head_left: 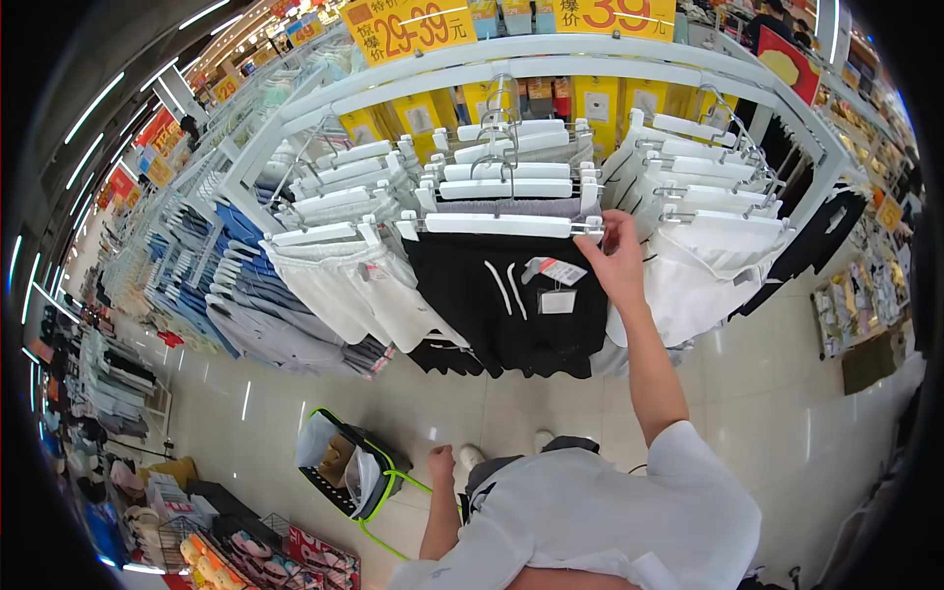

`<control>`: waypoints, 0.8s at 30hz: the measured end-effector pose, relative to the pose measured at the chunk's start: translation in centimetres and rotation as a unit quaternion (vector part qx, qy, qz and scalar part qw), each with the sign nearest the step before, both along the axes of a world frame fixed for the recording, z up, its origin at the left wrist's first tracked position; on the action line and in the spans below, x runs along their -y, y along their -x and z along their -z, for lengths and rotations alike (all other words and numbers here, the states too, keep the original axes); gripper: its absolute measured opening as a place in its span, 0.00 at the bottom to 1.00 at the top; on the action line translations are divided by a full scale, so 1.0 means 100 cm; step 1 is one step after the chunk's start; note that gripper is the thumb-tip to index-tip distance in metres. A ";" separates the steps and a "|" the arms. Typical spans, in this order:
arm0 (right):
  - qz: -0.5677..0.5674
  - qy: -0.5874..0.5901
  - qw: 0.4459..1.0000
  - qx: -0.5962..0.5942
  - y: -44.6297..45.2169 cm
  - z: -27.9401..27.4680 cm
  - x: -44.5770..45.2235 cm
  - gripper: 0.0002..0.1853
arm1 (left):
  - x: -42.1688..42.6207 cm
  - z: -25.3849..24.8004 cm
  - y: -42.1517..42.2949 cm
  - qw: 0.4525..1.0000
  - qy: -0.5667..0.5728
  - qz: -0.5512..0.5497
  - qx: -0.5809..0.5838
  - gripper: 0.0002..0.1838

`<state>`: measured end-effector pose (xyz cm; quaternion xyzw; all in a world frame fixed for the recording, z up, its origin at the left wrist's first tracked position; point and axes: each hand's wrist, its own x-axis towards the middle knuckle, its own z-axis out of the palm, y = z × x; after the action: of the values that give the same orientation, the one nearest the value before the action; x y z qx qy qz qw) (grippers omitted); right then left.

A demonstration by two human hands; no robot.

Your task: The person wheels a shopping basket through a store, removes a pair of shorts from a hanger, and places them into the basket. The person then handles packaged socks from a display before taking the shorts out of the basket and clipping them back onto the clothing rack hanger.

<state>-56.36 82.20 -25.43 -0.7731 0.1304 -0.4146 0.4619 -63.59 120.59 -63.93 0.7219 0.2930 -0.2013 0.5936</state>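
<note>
My right hand (619, 258) reaches up to the rack, its thumb and fingers closed on the right end of a white clip hanger (501, 225). From this hanger hang black shorts (462, 295) with white drawstrings and paper tags (558, 301). My left hand (442, 460) is low at my side, its fingers curled into a loose fist with nothing visible in them. Beside it on the floor stands a dark shopping basket (379, 450) with a bright green rim. Its green handle (405, 479) runs toward my left forearm; the point of contact is hidden.
White shorts (369, 280) hang left of the black pair, and white garments (703, 265) hang to its right. A white metal rail (590, 46) crosses above, with yellow price signs (411, 34). Blue and grey clothes (246, 285) fill the left rack. Tiled floor (733, 393) lies below.
</note>
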 end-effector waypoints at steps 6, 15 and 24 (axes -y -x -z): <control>-0.091 -0.045 0.995 0.011 -0.007 0.002 -0.012 0.13 | 0.034 -0.038 -0.025 0.995 0.068 0.077 0.007 0.16; -0.093 -0.104 0.982 0.124 0.021 -0.026 -0.038 0.07 | 0.070 -0.175 -0.123 0.943 0.132 0.072 0.296 0.25; -0.199 -0.117 0.971 0.068 0.045 -0.072 -0.061 0.07 | 0.080 -0.349 -0.130 0.849 0.310 -0.057 0.424 0.16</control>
<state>-60.85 88.25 -18.24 -0.6942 -0.0101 -0.3479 0.6301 -50.56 112.57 -29.07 0.4971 -0.0240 0.0782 0.8638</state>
